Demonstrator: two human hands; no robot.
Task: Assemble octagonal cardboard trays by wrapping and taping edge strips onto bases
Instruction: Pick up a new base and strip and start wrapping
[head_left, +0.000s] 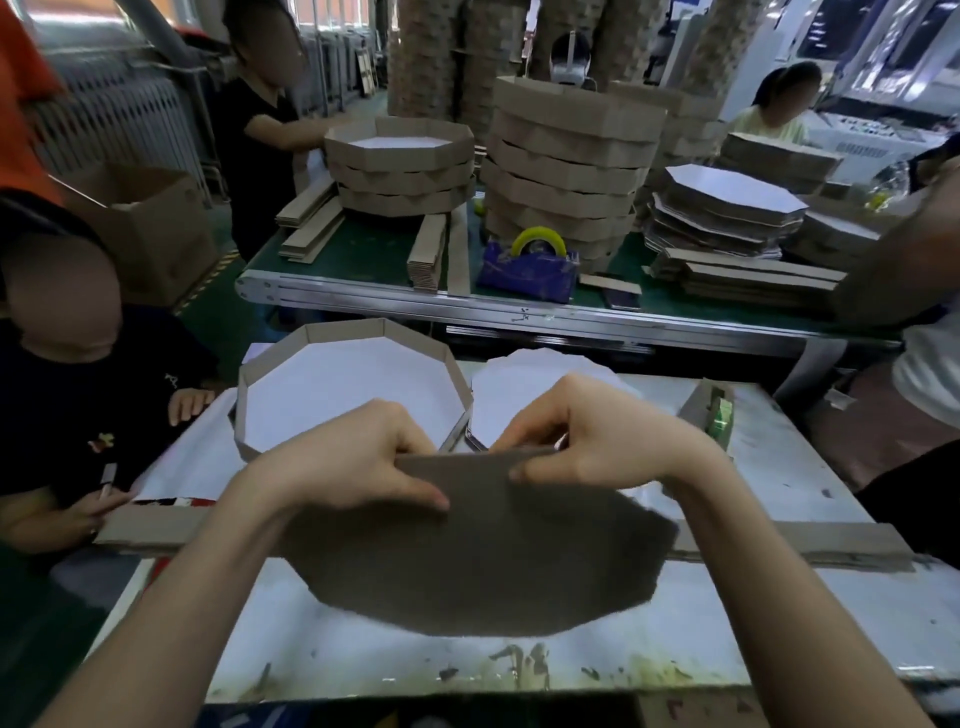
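Note:
A grey-brown octagonal base (483, 561) is held tilted up, its underside facing me, over the white table (753, 613). My left hand (358, 462) grips its top edge at the left, thumb on the near face. My right hand (582, 441) pinches the same top edge at the right. A long brown edge strip (789, 543) lies flat across the table under the base. Behind my left hand lies a tray with its wall wrapped (343, 384), white inside. A white base (524, 389) lies flat behind my right hand.
A person sits at the left, one hand (189, 402) on the table. A small cardboard box (711, 410) sits at the right. On the far green table (363, 265) are stacks of trays (566, 161), strips, and a tape dispenser (535, 260). Other people work there.

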